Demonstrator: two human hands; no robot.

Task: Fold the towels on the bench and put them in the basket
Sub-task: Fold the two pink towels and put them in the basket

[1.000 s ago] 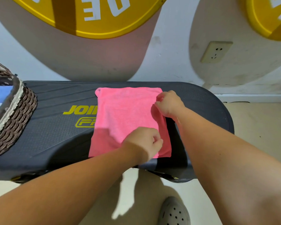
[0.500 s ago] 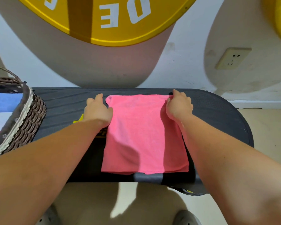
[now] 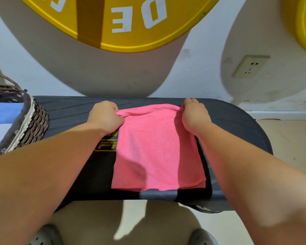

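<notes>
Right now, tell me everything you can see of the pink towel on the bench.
The pink towel is a bright, terry-looking cloth, roughly rectangular, lying flat on the dark bench. Layered edges along its near side suggest it is folded over. It covers part of the yellow lettering. The left hand and right hand each pinch a far corner, where the cloth bunches slightly.

Pink terry towel [image 3: 157,149] lies flat on the dark grey plastic bench [image 3: 237,124], near edge at the bench front. Left hand [image 3: 105,117] pinches its far left corner, right hand [image 3: 194,115] its far right corner — both lifted slightly. Brown woven wicker basket [image 3: 34,124] sits at the bench's left end — blue cloth [image 3: 4,112] inside.
</notes>
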